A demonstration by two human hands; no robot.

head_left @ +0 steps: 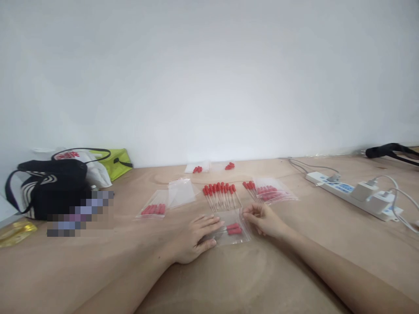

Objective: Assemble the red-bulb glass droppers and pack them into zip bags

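A clear zip bag (244, 236) with red-tipped sticks (234, 228) inside lies flat on the wooden table (229, 279). My left hand (199, 235) rests on the bag's left part, fingers spread. At the bag's upper right edge, my right hand (264, 220) has thumb and fingers pinched together; whatever is between them is too small to make out. Just beyond the bag lies a fan of several loose red-tipped sticks (221, 194), with a smaller group (249, 186) to its right.
Filled bags lie at left (153, 209) and right (270, 192), beside flat bags (181, 192). Small red pieces (197, 169) sit farther back. A power strip (347, 190) with plugs and cables stands right; a black bag (62, 187) stands left.
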